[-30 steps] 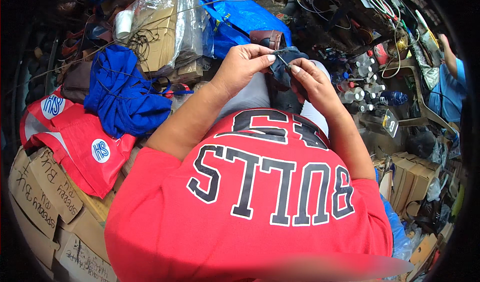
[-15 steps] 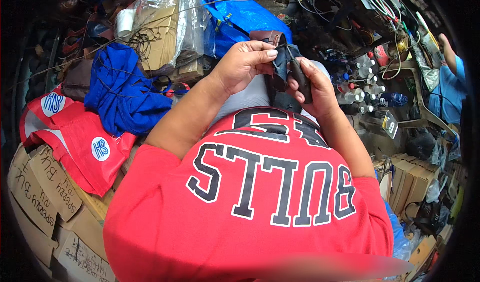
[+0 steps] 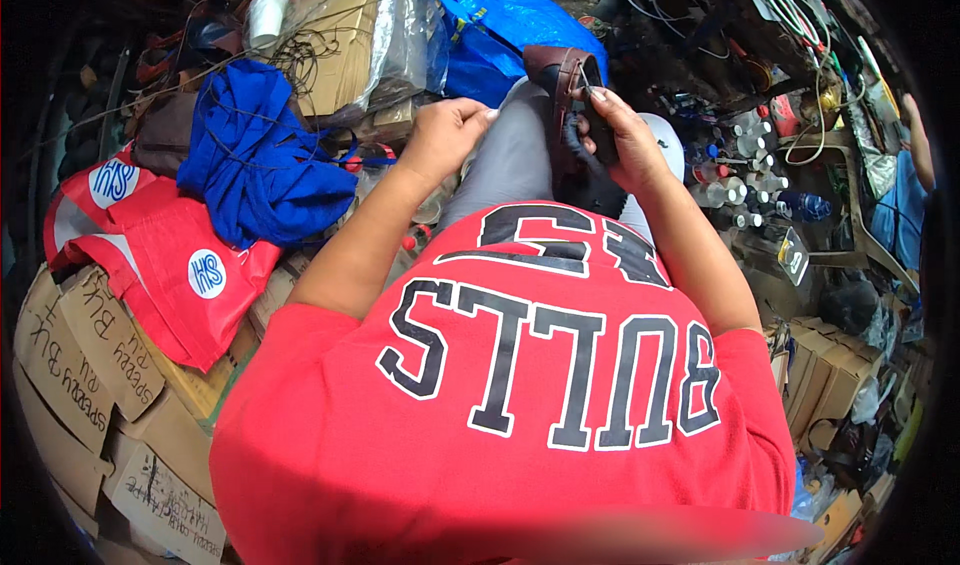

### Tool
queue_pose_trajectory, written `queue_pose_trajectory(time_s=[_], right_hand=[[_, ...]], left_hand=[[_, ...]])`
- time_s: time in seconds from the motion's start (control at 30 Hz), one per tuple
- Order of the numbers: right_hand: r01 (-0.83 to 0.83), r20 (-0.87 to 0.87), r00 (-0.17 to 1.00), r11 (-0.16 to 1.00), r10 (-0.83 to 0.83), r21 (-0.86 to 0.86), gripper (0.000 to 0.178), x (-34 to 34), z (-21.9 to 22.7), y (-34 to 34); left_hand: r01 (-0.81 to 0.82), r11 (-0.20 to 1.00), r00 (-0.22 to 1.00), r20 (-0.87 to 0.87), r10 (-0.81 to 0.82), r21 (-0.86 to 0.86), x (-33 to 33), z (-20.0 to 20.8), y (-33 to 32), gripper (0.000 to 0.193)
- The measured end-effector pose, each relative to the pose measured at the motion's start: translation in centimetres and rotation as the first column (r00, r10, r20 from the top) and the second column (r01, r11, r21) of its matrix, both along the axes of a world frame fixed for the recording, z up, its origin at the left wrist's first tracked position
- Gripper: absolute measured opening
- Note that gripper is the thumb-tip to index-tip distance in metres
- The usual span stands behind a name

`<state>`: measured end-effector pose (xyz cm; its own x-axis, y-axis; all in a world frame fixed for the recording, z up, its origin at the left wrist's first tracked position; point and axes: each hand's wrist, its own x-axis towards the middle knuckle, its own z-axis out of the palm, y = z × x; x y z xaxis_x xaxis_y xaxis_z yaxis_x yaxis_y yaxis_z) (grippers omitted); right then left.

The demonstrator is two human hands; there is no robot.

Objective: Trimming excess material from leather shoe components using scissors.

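A brown leather shoe (image 3: 558, 73) with a dark lower part stands between my knees, its top edge tilted up. My right hand (image 3: 630, 137) is closed around the dark handle of an awl (image 3: 602, 133), whose thin tip reaches the shoe's upper edge. Out to the left of the shoe, over my grey trouser leg (image 3: 508, 150), my left hand (image 3: 447, 137) is closed with thumb and forefinger pinched together. Whatever lies in that pinch is too fine to make out.
A blue plastic bag (image 3: 500, 25) and plastic-wrapped cardboard (image 3: 340, 50) lie beyond my knees. Blue cloth (image 3: 255, 155) and a red bag (image 3: 150, 275) are at left. Several small bottles (image 3: 745, 180) stand at right. Another person's arm (image 3: 917, 145) shows at the far right.
My left hand has moved left and down, away from the shoe. My right hand stays by the shoe with the awl, and more of the shoe's brown upper shows.
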<state>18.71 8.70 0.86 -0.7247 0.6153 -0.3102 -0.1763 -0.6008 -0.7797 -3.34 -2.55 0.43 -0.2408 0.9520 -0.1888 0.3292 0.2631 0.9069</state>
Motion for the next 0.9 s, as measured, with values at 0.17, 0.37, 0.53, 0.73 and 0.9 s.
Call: queue_pose_trajectory(time_s=[0.17,0.37,0.53,0.73,0.9], right_hand=[[-0.003,0.033,0.999,0.999,0.002,0.043,0.025,-0.5,0.3,-0.2],[-0.083,0.06,0.995,0.987,0.075,0.134,0.024,-1.2,1.7,-1.2],[-0.057,0.071,0.996,0.988,0.047,0.141,0.025,-2.0,2.0,-1.8],[-0.113,0.079,0.992,0.984,0.103,0.138,0.025,-2.4,1.6,-2.1],[-0.141,0.077,0.988,0.987,0.135,0.079,0.026,-2.8,0.6,-2.3]], left_hand=[[-0.124,0.977,0.962,-0.22,0.161,0.172,-0.6,2.1,0.0,0.023],[0.038,0.966,0.988,-0.156,0.003,0.256,1.4,3.1,1.4,0.011],[0.252,0.952,0.964,-0.133,-0.23,0.173,2.5,3.9,0.8,0.02],[0.244,0.931,0.9,-0.422,-0.113,0.271,2.0,2.3,1.2,0.014],[-0.003,0.944,0.958,-0.269,0.097,0.331,1.3,-0.8,1.0,0.016]])
